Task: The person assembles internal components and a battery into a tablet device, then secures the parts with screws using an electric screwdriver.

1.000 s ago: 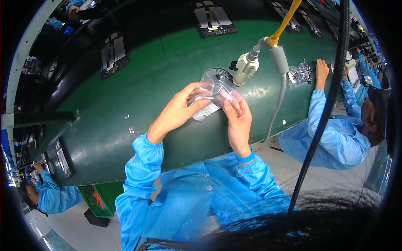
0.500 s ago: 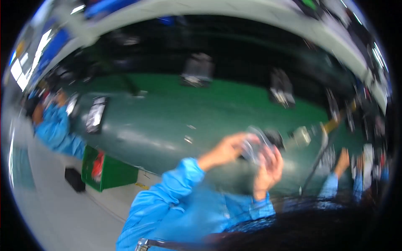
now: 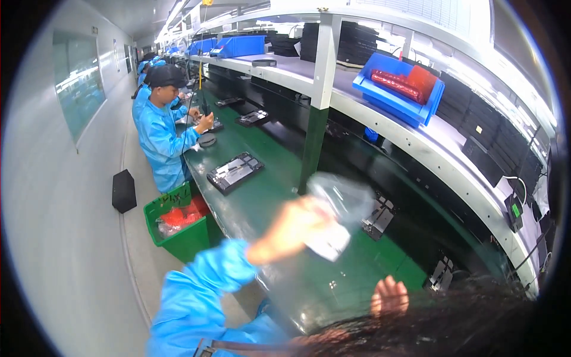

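Left hand [image 3: 291,229]: yours, blurred, thumb and fingers pinching a bag at its near side, raised over the workbench [image 3: 284,168].

Clear plastic bag [image 3: 342,199]: one, lifted off the bench beyond your left fingertips; a white label [image 3: 329,242] shows at its lower part. Contents too blurred to tell. Handling, as judged: light, limp, slippery, easily creased; best held by a gathered edge or corner.

Right hand [image 3: 389,296]: yours, apart from the bag, fingers raised side by side, nothing seen in it; hair hides the lower part.

Small white pieces [image 3: 333,284]: on the bench, between your hands and its far edge.

Opened flat device housings: one [image 3: 235,172] by the near edge; one [image 3: 380,217] beyond the bag, toward the far edge.

Green bin [image 3: 193,241]: outside the near edge, holding red and clear film.

Changed since the earlier frames: both your hands were at the bag, now only the left; your view has swung left, bringing in the shelf [image 3: 285,66].
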{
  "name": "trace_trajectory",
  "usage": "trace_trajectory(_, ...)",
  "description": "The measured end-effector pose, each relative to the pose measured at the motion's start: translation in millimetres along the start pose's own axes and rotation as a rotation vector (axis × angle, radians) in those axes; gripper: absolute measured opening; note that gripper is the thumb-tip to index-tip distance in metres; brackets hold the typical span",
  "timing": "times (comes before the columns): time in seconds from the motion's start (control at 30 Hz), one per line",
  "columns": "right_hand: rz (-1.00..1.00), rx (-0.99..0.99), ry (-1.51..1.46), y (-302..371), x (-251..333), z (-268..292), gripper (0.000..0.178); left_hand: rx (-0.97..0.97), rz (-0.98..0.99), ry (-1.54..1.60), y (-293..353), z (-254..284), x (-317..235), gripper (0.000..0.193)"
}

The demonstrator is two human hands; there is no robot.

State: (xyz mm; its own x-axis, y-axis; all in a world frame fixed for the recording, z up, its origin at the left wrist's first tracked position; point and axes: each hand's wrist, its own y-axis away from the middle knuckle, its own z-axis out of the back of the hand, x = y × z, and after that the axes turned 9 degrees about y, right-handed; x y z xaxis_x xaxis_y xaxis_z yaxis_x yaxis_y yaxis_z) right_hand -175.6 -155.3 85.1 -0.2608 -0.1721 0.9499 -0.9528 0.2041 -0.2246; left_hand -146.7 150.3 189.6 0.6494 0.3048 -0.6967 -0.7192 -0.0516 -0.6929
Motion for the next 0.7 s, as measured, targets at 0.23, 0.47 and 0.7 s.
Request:
trace_trajectory(0.23,0.047,-0.043,0.269,96,-188,69,0.038,-0.384,-0.205,-0.636,-249,236,27,0.032)
trace_trajectory(0.47,0.198,0.045,0.899,159,-203,61,0.019,-0.869,-0.45,-0.645,-484,305,257,0.038)
trace_trajectory(0.7,-0.187,0.409,0.783,134,-199,90,0.03,-0.543,-0.018,0.145,-680,556,440,0.025)
